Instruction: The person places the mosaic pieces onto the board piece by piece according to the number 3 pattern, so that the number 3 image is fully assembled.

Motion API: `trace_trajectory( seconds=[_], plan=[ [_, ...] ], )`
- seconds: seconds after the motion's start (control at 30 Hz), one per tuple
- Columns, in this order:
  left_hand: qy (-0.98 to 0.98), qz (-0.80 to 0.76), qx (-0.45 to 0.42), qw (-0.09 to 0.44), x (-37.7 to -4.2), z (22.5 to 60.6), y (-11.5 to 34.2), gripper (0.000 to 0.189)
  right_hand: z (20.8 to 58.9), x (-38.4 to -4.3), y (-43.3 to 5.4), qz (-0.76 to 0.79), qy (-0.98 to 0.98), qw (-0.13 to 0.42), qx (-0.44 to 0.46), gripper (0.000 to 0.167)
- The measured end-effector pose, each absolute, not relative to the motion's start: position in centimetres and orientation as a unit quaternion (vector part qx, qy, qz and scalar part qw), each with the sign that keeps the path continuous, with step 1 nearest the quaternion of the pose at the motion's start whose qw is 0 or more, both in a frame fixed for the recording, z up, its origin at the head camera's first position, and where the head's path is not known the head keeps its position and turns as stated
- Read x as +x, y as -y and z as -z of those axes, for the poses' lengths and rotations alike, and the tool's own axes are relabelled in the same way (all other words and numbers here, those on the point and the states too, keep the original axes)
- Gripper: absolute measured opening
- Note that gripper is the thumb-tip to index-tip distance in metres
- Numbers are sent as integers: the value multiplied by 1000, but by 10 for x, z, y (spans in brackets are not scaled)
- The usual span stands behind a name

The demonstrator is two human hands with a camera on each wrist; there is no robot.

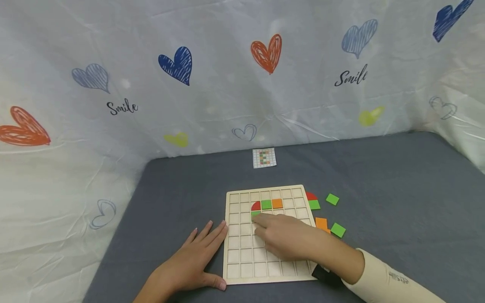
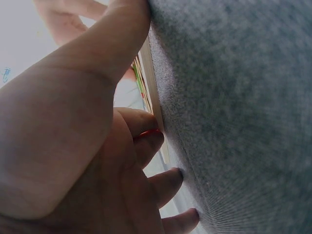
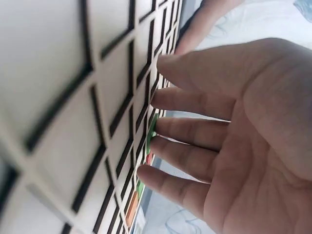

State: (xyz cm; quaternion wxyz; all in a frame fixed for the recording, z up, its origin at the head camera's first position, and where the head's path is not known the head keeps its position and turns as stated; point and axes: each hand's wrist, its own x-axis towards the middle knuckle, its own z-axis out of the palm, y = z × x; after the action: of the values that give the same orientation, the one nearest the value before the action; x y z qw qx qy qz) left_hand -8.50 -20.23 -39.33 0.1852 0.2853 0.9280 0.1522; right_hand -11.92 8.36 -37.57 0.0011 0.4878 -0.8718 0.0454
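Note:
A square wooden grid board [image 1: 250,252] lies on the grey cloth. My left hand [image 1: 193,256] rests flat along the board's left edge, fingers spread and thumb at the near corner. In the left wrist view, those fingers [image 2: 151,148] touch the board's side and the cloth. Over the board's middle, my right hand [image 1: 284,235] touches a green square tile [image 1: 255,213] with its fingertips. The right wrist view shows its fingers [image 3: 190,129] fairly straight. Set in cells above are a red quarter-round tile [image 1: 256,205], a green square [image 1: 266,204] and an orange square [image 1: 277,203].
Right of the board lie a red rounded tile [image 1: 311,196], several green tiles [image 1: 338,230] and orange tiles [image 1: 321,223]. A small printed pattern card [image 1: 264,158] sits behind the board, near the white curtain [image 1: 212,101]. A black strap [image 1: 325,275] shows at my right wrist.

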Motion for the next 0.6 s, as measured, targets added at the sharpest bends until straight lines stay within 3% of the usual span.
trace_trajectory(
  seconds=[0.1, 0.2, 0.6],
  plan=[
    [-928, -152, 285, 186, -85, 392, 202, 122, 376, -114, -93, -50, 874, -15, 484, 26],
    [-928, -153, 285, 186, -84, 392, 202, 122, 377, -111, -102, -56, 876, -24, 479, 29],
    [-927, -155, 287, 186, -84, 392, 202, 123, 371, -101, -156, -114, 895, -50, 429, 13]
  ],
)
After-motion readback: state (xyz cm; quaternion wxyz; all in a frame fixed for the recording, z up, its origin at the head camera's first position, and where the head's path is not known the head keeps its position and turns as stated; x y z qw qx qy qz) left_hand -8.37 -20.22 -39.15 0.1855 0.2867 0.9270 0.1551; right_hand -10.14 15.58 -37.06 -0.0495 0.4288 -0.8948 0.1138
